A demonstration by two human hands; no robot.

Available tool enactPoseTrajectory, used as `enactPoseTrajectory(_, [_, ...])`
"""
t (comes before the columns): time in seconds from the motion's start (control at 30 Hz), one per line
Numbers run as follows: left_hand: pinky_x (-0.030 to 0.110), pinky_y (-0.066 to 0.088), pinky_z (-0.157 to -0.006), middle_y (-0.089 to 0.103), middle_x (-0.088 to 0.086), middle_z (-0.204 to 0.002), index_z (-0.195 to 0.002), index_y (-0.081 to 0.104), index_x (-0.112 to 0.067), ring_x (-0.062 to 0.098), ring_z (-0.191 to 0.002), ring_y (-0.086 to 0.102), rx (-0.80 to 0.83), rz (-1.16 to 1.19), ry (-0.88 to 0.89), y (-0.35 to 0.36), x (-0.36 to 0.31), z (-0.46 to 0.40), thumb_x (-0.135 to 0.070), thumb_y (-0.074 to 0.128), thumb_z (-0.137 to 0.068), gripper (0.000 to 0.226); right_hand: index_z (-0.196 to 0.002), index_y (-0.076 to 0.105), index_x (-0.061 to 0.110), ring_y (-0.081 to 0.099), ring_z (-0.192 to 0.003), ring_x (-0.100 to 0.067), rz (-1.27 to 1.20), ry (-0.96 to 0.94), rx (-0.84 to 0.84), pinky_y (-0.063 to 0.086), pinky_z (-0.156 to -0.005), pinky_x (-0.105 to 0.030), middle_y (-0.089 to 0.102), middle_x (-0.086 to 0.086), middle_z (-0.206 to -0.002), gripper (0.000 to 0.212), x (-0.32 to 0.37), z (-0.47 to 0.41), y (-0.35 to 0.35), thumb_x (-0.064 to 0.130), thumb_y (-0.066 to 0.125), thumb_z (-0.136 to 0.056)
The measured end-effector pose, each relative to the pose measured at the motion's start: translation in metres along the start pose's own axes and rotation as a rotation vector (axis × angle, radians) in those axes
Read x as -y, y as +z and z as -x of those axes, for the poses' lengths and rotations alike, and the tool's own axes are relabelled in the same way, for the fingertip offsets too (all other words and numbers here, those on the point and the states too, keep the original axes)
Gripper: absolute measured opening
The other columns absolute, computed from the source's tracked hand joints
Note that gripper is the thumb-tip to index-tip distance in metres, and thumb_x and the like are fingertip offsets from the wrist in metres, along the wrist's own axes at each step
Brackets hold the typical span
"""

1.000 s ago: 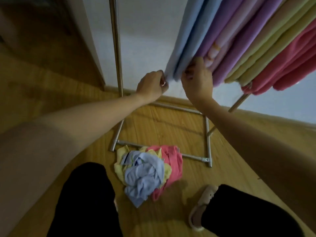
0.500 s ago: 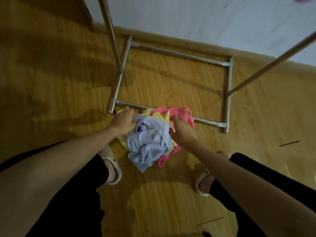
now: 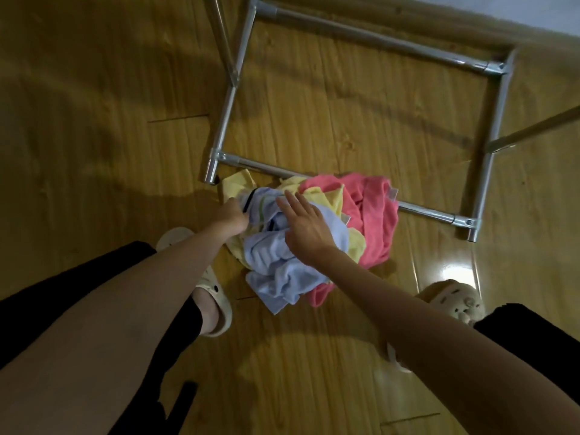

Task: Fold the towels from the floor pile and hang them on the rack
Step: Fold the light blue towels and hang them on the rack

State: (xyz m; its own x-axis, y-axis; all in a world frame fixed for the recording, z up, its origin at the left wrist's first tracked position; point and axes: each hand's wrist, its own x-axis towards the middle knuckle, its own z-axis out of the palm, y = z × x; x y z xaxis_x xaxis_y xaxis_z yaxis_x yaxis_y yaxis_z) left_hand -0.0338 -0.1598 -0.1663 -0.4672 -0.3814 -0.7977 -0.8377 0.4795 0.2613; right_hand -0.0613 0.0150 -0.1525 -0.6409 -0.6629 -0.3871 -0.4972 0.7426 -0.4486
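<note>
The left hand (image 3: 233, 216) has closed its fingers on the near-left edge of a light blue towel (image 3: 276, 259), gripping the hem where a dark stripe shows. The right hand (image 3: 306, 229) lies flat on top of the same towel, fingers straight and spread, holding nothing. A second ago both hands were up at the rack, at the lower edge of a blue towel hanging there among purple, yellow and pink ones; half a second ago they had just reached the pile. That suggests one towel is finished and the next is being picked out.

The blue towel sits crumpled on top of the floor pile, over a yellow towel (image 3: 329, 196) and beside a pink towel (image 3: 375, 215) to its right. The pile rests on the wooden floor (image 3: 94, 120), its far edge lying across the near bar of the metal rack base (image 3: 489, 171). The hanging rail is out of view. The person's feet, in pale slippers (image 3: 216, 296), stand either side of the pile. At least three towels appear left to fold.
</note>
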Motion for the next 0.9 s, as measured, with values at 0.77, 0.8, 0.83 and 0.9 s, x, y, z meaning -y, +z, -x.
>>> enactPoseTrajectory(0.77, [0.024, 0.042, -0.052, 0.055, 0.013, -0.063, -0.073, 0.065, 0.002, 0.019, -0.053, 0.049, 0.087, 0.238, 0.229, -0.106, -0.069, 0.192, -0.005, 0.064, -0.082, 0.011, -0.081, 0.056, 0.001, 0.053, -0.070, -0.027, -0.526, -0.018, -0.281, 0.036, -0.063, -0.036, 0.058, -0.014, -0.074, 0.021, 0.082, 0.087, -0.108, 0.015, 0.046, -0.093])
enactPoseTrajectory(0.8, [0.028, 0.044, -0.058, 0.058, 0.012, -0.066, -0.078, 0.068, 0.003, 0.020, -0.057, 0.053, 0.068, 0.224, 0.294, -0.107, -0.070, 0.204, -0.007, 0.063, -0.084, 0.013, -0.079, 0.054, 0.005, 0.052, -0.068, -0.024, -0.548, -0.009, -0.279, 0.034, -0.062, -0.033, 0.056, -0.012, -0.071, 0.020, 0.084, 0.100, -0.122, 0.014, 0.047, -0.096])
enactPoseTrajectory(0.83, [0.030, 0.045, -0.062, 0.061, 0.011, -0.068, -0.081, 0.069, 0.001, 0.020, -0.061, 0.056, 0.053, 0.227, 0.348, -0.108, -0.070, 0.216, -0.009, 0.061, -0.086, 0.013, -0.078, 0.053, 0.009, 0.052, -0.067, -0.022, -0.556, -0.016, -0.281, 0.033, -0.061, -0.032, 0.056, -0.010, -0.070, 0.020, 0.086, 0.113, -0.135, 0.014, 0.047, -0.097])
enactPoseTrajectory(0.9, [0.030, 0.047, -0.063, 0.064, 0.006, -0.072, -0.082, 0.069, -0.009, 0.017, -0.065, 0.059, 0.032, 0.250, 0.442, -0.108, -0.068, 0.240, -0.011, 0.059, -0.089, 0.012, -0.075, 0.052, 0.009, 0.048, -0.060, -0.013, -0.565, -0.048, -0.308, 0.033, -0.059, -0.032, 0.054, -0.005, -0.064, 0.024, 0.087, 0.140, -0.158, 0.016, 0.049, -0.098])
